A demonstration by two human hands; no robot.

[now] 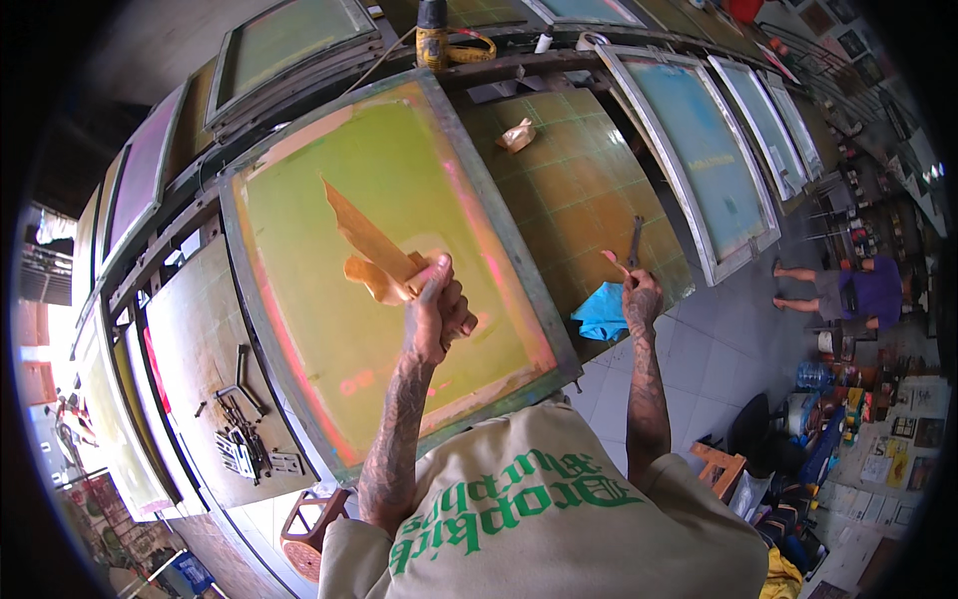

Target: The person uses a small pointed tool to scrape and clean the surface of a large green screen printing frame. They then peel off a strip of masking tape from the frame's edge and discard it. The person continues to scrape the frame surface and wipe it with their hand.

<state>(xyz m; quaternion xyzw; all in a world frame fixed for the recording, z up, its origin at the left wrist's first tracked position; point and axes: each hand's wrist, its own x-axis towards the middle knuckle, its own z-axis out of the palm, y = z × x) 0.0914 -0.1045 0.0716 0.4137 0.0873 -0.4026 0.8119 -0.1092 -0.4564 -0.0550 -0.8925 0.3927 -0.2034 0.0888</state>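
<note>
My left hand [437,307] is closed around crumpled strips of brown tape [371,243], raised above a large silk-screen frame [349,190] with yellow-green mesh and pink-stained edges. One long strip points up and away, and a shorter piece curls to the left. To the right, my right hand [642,296] is pinched on a small pinkish-tan strip [616,263] that looks like tape. Just beside that hand is a blue crumpled sheet [601,313]; whether the hand touches it, I cannot tell. A dark wrench [635,240] lies just beyond on the brown board [574,190].
A wad of brown tape [516,135] lies on the brown board. Behind stands a yellow power tool [433,45]. More framed screens [694,150] line the right. Tools [244,439] are strewn on a left board, with a brown stool [309,534] below. A person [858,293] stands far right.
</note>
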